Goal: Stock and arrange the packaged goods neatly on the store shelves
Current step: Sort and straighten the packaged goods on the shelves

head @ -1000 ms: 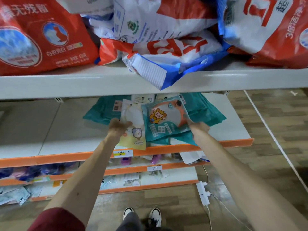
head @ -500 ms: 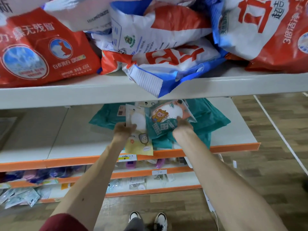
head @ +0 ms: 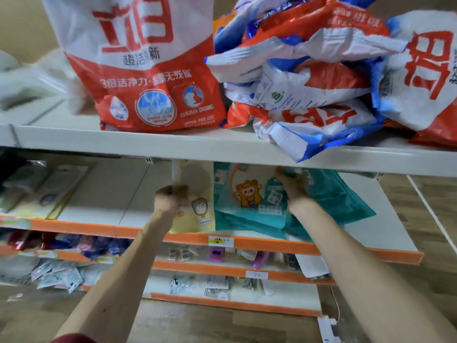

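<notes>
Gripping the left edge of a yellow packet point(head: 199, 194) with the curled fingers of the left hand point(head: 170, 199). Clutching the upper right part of a teal cartoon-print packet point(head: 247, 191) with the bent fingers of the right hand point(head: 294, 186). Holding both side by side, edges touching, on the orange-edged shelf point(head: 103, 194), atop more teal packets point(head: 346, 201). Reaching beneath a white upper shelf point(head: 148, 142) heaped with detergent bags point(head: 148, 82).

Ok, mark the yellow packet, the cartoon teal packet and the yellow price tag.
yellow packet point(head: 201, 215), head view, lower printed part.
cartoon teal packet point(head: 248, 194), head view, cartoon figure.
yellow price tag point(head: 220, 241), head view, its middle.
</notes>
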